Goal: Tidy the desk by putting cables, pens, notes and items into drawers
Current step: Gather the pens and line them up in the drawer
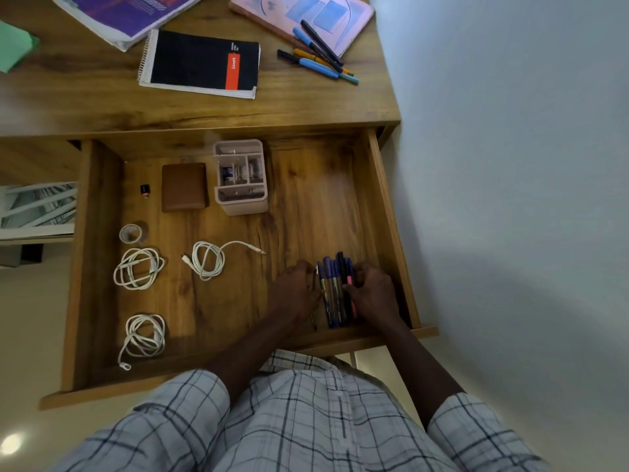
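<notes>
The wooden drawer (391, 212) stands pulled out below the desk top (102, 97). A bundle of several pens (335, 287) lies side by side near the drawer's front right corner. My left hand (295, 290) presses against the bundle's left side and my right hand (372, 294) against its right side, fingers curled around the pens. Three coiled white cables (138, 267) (207, 260) (144, 335) lie in the drawer's left half. On the desk top lie several more pens (318, 56), a black notebook (202, 64), a purple book (129, 11) and a pink notebook (306, 15).
Inside the drawer also sit a brown wallet (183, 187), a pink organiser box (240, 177), a tape roll (131, 233) and a small black-and-red item (145, 190). A green paper (15, 46) lies at the desk's left edge. A wall runs along the right.
</notes>
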